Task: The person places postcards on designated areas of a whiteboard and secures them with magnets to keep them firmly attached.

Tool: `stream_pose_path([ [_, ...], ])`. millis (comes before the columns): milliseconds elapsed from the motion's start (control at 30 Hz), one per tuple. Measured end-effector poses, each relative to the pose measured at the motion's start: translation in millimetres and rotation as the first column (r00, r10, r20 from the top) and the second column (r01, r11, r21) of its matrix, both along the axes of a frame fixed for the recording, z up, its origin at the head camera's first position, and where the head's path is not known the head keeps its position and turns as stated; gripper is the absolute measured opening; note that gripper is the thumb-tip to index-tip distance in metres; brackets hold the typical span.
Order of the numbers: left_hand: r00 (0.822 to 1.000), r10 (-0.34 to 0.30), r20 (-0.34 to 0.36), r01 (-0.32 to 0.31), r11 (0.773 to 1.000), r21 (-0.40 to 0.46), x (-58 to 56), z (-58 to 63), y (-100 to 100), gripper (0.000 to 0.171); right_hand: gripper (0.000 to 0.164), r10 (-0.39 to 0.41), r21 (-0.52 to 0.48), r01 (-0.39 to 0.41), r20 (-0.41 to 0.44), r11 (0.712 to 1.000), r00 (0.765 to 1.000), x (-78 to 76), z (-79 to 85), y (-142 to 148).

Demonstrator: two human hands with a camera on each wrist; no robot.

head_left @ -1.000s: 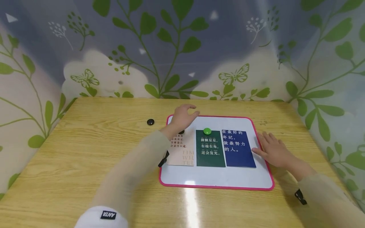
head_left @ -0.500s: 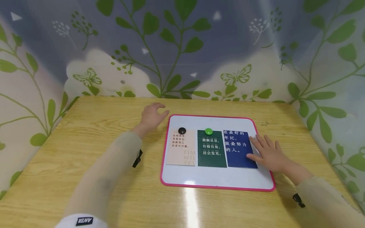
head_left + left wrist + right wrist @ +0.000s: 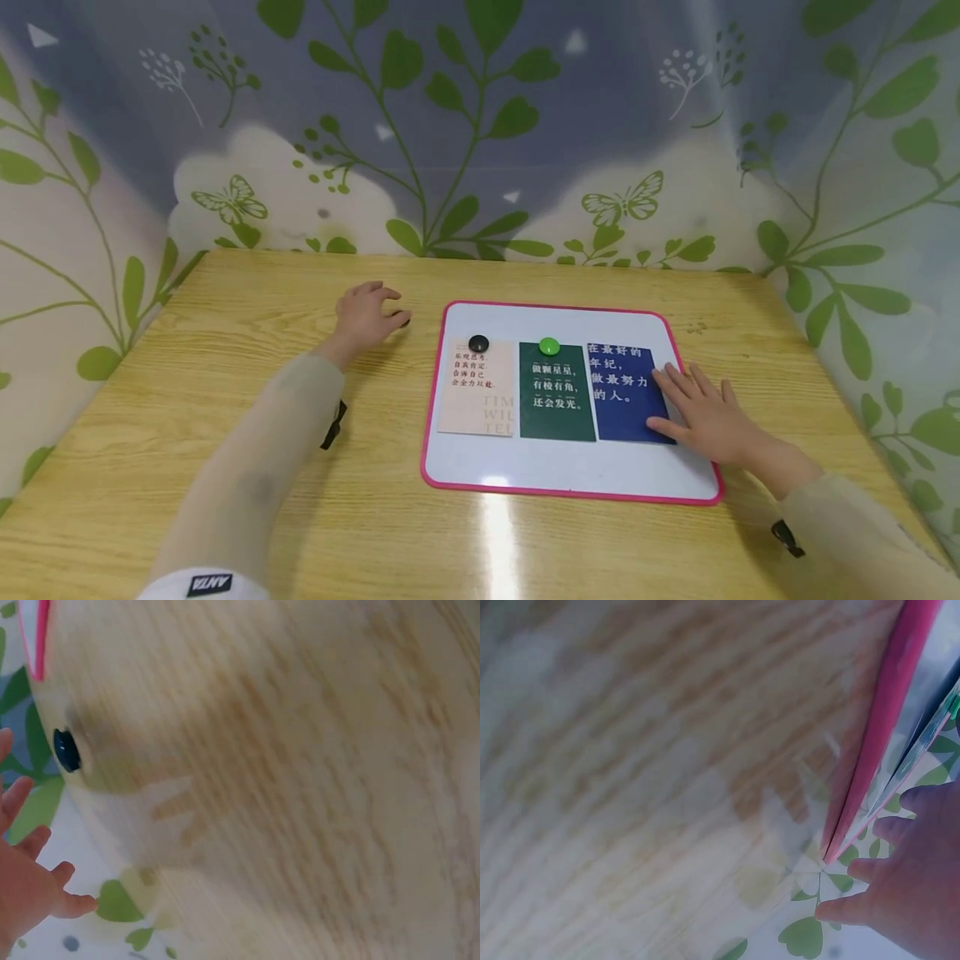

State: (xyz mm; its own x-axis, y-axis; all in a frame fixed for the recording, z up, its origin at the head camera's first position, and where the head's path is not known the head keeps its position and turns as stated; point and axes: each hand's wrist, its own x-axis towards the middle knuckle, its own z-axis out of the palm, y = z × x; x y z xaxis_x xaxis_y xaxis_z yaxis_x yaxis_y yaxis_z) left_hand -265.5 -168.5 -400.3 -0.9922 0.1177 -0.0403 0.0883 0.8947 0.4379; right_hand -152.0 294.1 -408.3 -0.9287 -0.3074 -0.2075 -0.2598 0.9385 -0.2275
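My left hand (image 3: pixel 365 317) reaches over the table with fingers parted and slightly bent, just left of a round black magnet (image 3: pixel 67 750) that lies on the wood. In the head view the thumb partly covers that magnet. A whiteboard (image 3: pixel 495 462) with a pink rim lies flat and carries three cards in a row. A second black magnet (image 3: pixel 478 343) sits on the top of the pale pink card (image 3: pixel 468 408). On the green card (image 3: pixel 557 423) is a green magnet (image 3: pixel 549 346). My right hand (image 3: pixel 708 421) rests spread, its fingertips at the right edge of the blue card (image 3: pixel 622 417).
The wooden table (image 3: pixel 225 400) extends left of and in front of the whiteboard. Behind it and along the right side stands a wall covering (image 3: pixel 637 100) with leaves and butterflies.
My left hand has moved left off the whiteboard, uncovering the pink card, and come down beside the loose black magnet. My right hand has shifted slightly left onto the blue card's edge.
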Motion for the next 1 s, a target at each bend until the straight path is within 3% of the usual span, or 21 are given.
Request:
stream_pose_path([
  [467, 0.997, 0.017, 0.079, -0.011, 0.996, -0.084, -2.1, -9.7, -0.2, 0.049, 0.079, 0.017, 0.037, -0.017, -0.003, 0.999, 1.000, 3.5, -2.8, 0.7],
  [1000, 0.995, 0.027, 0.094, -0.018, 0.994, -0.104, -5.1, -14.4, -0.9, 0.044, 0.080, 0.028, 0.020, -0.027, -0.011, 0.999, 1.000, 4.8, -2.8, 2.2],
])
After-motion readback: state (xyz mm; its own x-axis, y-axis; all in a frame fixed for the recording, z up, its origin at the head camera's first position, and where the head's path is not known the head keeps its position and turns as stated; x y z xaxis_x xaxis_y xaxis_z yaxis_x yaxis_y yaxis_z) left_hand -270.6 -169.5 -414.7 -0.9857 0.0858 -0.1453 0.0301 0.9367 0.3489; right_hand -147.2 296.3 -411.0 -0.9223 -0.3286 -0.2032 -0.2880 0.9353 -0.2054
